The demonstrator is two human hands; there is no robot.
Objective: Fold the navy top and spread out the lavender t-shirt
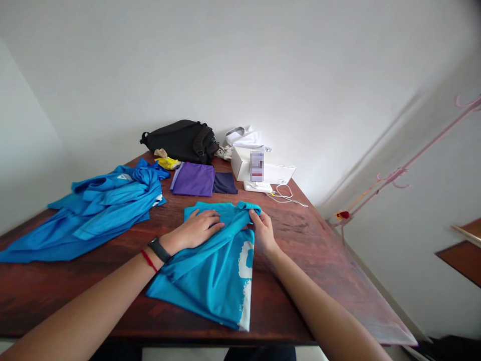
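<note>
A turquoise shirt [221,281] with a white print along its right edge lies partly folded on the wooden table in front of me. My left hand [199,228] rests flat on its upper left part, fingers spread. At the shirt's upper right corner, my right hand [262,228] pinches a bunched strip of the cloth between thumb and fingers. That strip runs diagonally over the shirt, down toward my left wrist.
Left lies a heap of blue clothes [112,200]. Behind are a folded purple cloth [194,179], a dark folded cloth [224,183], a yellow item [167,162], a black bag [180,140], and a white box [276,170] with a cable [287,199]. A pink stand [413,158] rises right of the table [323,271].
</note>
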